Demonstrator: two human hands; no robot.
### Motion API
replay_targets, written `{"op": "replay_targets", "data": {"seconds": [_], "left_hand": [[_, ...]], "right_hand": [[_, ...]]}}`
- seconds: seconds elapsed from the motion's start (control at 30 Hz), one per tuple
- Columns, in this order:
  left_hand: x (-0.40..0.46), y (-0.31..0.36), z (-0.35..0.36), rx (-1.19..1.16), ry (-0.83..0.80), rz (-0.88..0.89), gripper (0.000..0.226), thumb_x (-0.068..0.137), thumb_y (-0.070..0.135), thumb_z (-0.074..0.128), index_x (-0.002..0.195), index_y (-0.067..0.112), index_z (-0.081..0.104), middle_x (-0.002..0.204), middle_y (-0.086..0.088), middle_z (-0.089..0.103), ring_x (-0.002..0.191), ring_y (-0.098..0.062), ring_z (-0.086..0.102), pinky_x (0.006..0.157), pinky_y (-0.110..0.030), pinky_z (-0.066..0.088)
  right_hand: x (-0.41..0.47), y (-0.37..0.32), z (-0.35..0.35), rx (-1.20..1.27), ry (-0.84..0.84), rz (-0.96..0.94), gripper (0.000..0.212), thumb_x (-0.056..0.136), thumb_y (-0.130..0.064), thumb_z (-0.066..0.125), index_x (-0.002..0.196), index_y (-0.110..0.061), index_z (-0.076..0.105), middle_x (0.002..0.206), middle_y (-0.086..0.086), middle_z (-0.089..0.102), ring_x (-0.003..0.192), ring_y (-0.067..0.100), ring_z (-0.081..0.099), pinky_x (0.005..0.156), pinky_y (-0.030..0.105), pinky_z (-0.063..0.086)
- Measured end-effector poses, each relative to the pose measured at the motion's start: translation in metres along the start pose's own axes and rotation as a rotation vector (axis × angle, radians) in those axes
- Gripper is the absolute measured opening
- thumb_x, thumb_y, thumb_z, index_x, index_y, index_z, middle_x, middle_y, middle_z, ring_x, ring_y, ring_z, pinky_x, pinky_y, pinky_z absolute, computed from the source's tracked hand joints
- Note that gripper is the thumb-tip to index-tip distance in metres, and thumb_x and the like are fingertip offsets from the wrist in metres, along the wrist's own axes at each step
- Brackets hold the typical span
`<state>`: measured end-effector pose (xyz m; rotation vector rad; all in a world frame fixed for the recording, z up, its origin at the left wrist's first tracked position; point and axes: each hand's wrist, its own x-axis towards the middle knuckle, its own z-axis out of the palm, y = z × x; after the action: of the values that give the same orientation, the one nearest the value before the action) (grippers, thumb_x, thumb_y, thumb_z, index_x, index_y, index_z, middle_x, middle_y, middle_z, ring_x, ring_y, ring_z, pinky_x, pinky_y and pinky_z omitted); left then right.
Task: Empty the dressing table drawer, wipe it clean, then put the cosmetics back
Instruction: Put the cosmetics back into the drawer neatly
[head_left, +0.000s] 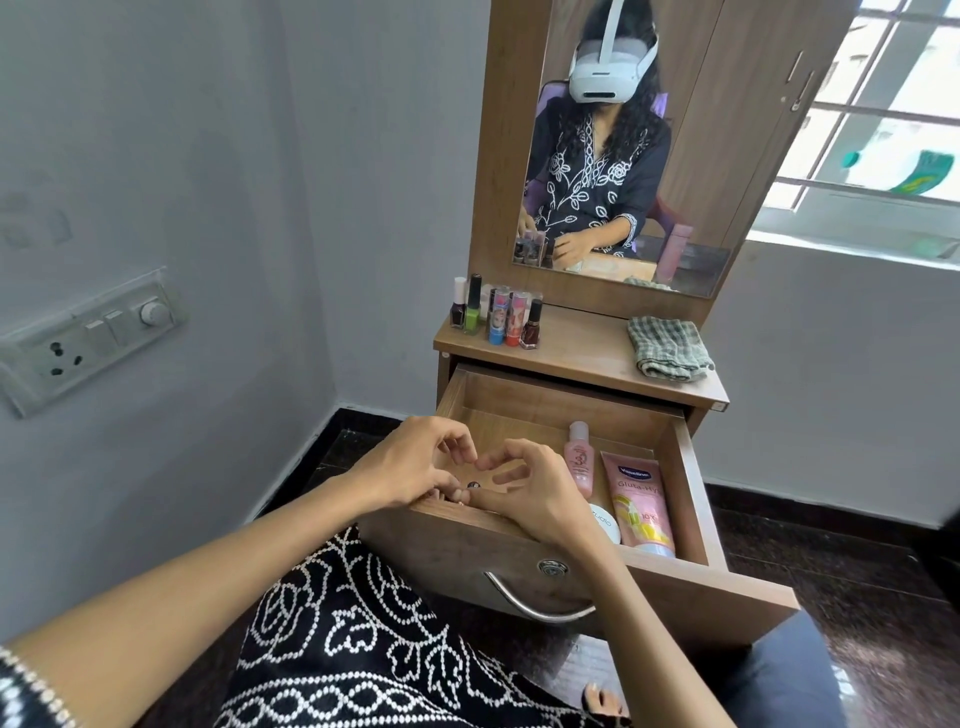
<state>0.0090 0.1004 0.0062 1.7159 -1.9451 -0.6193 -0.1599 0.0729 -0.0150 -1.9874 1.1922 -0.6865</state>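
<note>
We read "Vaseline" and "Gluta-Hya" on the pink tube (640, 499), with a "10X" lower down; it lay flat along the right side of the open drawer (691, 467), its long axis running front to back and its cap toward the drawer's front panel. Just left of it a small pink bottle (580, 460) lay the other way round, cap toward the back of the drawer; its label was too small for us to read. A white round jar (609, 522) showed only the letters "tudio", the rest hidden behind our right wrist.

Our left hand (410, 467) and right hand (530, 491) met over the left part of the drawer, fingertips touching. Between them sat a tiny dark thing (472, 485); we could not tell what it was, nor which hand pinched it.

On the table top (582, 353) stood a row of nail polish bottles (472, 312) and lipsticks (506, 318), all upright, their printing too blurred to read. A folded checked cloth (667, 348) lay well apart from them at the right. The mirror (691, 135) repeated the row only in part, cut off by its lower edge. A metal handle (524, 603) curved across the drawer front.
</note>
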Motion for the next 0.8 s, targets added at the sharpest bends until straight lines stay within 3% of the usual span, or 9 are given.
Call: {"op": "replay_targets", "data": {"seconds": [0.13, 0.27, 0.33, 0.5, 0.6, 0.67, 0.73, 0.8], "left_hand": [[0.000, 0.000, -0.006, -0.049, 0.042, 0.009, 0.034, 0.069, 0.008, 0.081, 0.076, 0.035, 0.060, 0.090, 0.007, 0.064, 0.080, -0.022, 0.067, 0.075, -0.036, 0.056], [0.003, 0.002, -0.014, -0.082, 0.134, 0.037, 0.022, 0.069, 0.013, 0.081, 0.084, 0.022, 0.067, 0.082, 0.017, 0.063, 0.081, 0.002, 0.057, 0.075, -0.015, 0.045], [0.007, 0.004, -0.020, -0.107, 0.169, 0.048, 0.021, 0.069, 0.015, 0.081, 0.082, 0.023, 0.067, 0.079, 0.018, 0.062, 0.078, 0.005, 0.056, 0.071, -0.008, 0.040], [0.026, 0.009, -0.040, -0.173, 0.262, 0.053, 0.024, 0.068, 0.020, 0.081, 0.073, 0.030, 0.059, 0.077, 0.014, 0.063, 0.075, 0.000, 0.057, 0.071, -0.013, 0.042], [0.047, 0.012, -0.059, -0.207, 0.349, 0.036, 0.017, 0.072, 0.018, 0.078, 0.078, 0.022, 0.063, 0.078, 0.010, 0.063, 0.076, -0.007, 0.058, 0.073, -0.016, 0.044], [0.065, 0.013, -0.070, -0.225, 0.399, 0.027, 0.016, 0.074, 0.017, 0.077, 0.085, 0.014, 0.065, 0.078, 0.007, 0.062, 0.073, -0.005, 0.056, 0.067, -0.009, 0.043], [0.085, 0.011, -0.078, -0.250, 0.472, 0.009, 0.018, 0.076, 0.015, 0.076, 0.090, 0.008, 0.066, 0.081, 0.004, 0.062, 0.070, -0.004, 0.055, 0.062, -0.005, 0.041], [0.105, 0.007, -0.081, -0.266, 0.549, -0.023, 0.022, 0.079, 0.014, 0.074, 0.097, 0.004, 0.066, 0.090, -0.002, 0.063, 0.076, -0.010, 0.057, 0.068, -0.013, 0.044]], "right_hand": [[-0.001, 0.000, 0.002, 0.054, 0.061, -0.058, 0.027, 0.063, -0.046, 0.083, 0.079, -0.035, 0.064, 0.096, -0.012, 0.066, 0.086, 0.001, 0.062, 0.072, 0.021, 0.055], [0.003, -0.003, -0.004, 0.202, 0.092, -0.061, 0.029, 0.063, -0.044, 0.083, 0.082, -0.028, 0.069, 0.090, -0.012, 0.070, 0.083, 0.003, 0.065, 0.070, 0.020, 0.055], [0.009, -0.007, -0.008, 0.248, 0.097, -0.078, 0.026, 0.063, -0.040, 0.084, 0.080, -0.028, 0.068, 0.086, -0.012, 0.070, 0.079, 0.005, 0.066, 0.067, 0.019, 0.052], [0.039, -0.035, -0.028, 0.246, 0.092, -0.163, 0.025, 0.068, -0.029, 0.082, 0.087, -0.022, 0.066, 0.092, -0.006, 0.070, 0.079, 0.011, 0.068, 0.071, 0.023, 0.057], [0.067, -0.059, -0.041, 0.209, 0.107, -0.207, 0.021, 0.072, -0.022, 0.080, 0.087, -0.018, 0.065, 0.088, -0.008, 0.067, 0.072, 0.003, 0.065, 0.065, 0.012, 0.053], [0.089, -0.073, -0.047, 0.147, 0.147, -0.230, 0.020, 0.074, -0.019, 0.079, 0.088, -0.014, 0.066, 0.086, -0.008, 0.066, 0.067, -0.002, 0.061, 0.060, 0.008, 0.048], [0.113, -0.083, -0.052, 0.096, 0.187, -0.219, 0.017, 0.076, -0.011, 0.075, 0.091, -0.013, 0.067, 0.088, -0.006, 0.065, 0.067, 0.003, 0.061, 0.063, 0.017, 0.049], [0.137, -0.090, -0.053, 0.015, 0.235, -0.215, 0.019, 0.077, -0.005, 0.071, 0.094, -0.013, 0.068, 0.094, -0.001, 0.067, 0.077, 0.011, 0.063, 0.071, 0.029, 0.053]]}}
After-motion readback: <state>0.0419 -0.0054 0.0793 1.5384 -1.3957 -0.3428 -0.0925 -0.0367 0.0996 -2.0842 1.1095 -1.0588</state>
